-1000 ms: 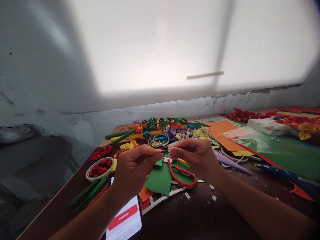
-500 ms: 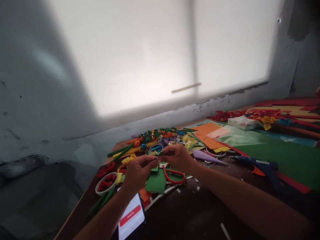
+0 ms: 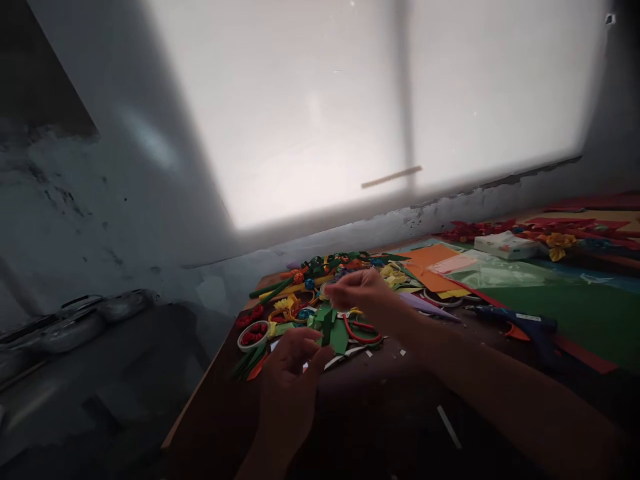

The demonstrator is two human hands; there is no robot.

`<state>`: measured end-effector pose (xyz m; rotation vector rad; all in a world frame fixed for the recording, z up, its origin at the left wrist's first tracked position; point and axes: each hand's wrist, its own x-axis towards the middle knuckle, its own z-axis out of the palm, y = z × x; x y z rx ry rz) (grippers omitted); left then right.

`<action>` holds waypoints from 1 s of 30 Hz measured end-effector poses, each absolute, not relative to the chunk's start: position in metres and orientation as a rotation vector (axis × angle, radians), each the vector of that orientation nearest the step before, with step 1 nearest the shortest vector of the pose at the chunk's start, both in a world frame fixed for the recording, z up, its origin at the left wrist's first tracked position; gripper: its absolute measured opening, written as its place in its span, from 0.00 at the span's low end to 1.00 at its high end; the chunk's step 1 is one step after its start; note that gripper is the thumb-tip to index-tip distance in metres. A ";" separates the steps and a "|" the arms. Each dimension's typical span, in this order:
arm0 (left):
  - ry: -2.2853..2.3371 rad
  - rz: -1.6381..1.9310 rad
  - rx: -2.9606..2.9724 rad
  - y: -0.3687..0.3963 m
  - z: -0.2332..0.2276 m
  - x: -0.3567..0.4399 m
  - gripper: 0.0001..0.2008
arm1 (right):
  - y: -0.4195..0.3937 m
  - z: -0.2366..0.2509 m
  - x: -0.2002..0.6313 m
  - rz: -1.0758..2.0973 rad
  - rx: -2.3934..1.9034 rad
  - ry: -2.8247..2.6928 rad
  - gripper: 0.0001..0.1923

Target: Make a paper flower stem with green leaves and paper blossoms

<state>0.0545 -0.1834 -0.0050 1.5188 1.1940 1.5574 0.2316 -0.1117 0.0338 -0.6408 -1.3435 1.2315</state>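
Hands work over a dark desk [image 3: 380,413] strewn with coloured paper. Left hand [image 3: 293,370], nearer the camera, pinches the lower end of a narrow green paper strip [image 3: 327,327] that stands upright above green paper scraps. Right hand [image 3: 357,293] hovers just beyond, blurred, fingers curled together; whether it grips anything is unclear. Red-handled scissors [image 3: 363,331] lie beneath it. Blue glue gun [image 3: 515,323] rests to the right.

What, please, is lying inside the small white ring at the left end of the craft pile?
The white ring holds several small red paper rolls. What lies beneath them cannot be seen.
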 end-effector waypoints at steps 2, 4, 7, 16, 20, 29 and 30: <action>1.216 1.621 1.520 -0.193 -0.013 0.050 0.13 | -0.114 0.037 0.233 1.183 -0.613 -1.236 0.21; 1.243 1.652 1.484 -0.201 -0.017 0.048 0.13 | -0.122 0.028 0.227 1.225 -0.626 -1.250 0.20; 1.267 1.608 1.455 -0.213 -0.024 0.048 0.13 | -0.147 0.000 0.210 1.397 -0.717 -1.415 0.17; 1.380 1.582 2.049 -0.253 -0.071 -0.006 0.03 | -0.182 -0.026 0.214 1.160 -0.839 -1.426 0.14; 1.897 1.640 2.298 -0.224 -0.071 -0.072 0.06 | -0.161 -0.020 0.232 0.935 -0.960 -1.349 0.16; 2.046 0.959 2.531 -0.183 -0.085 -0.134 0.17 | -0.091 -0.011 0.220 0.388 -1.271 -2.045 0.15; 2.005 0.964 2.536 -0.186 -0.087 -0.133 0.17 | -0.079 -0.010 0.221 0.329 -1.326 -2.106 0.14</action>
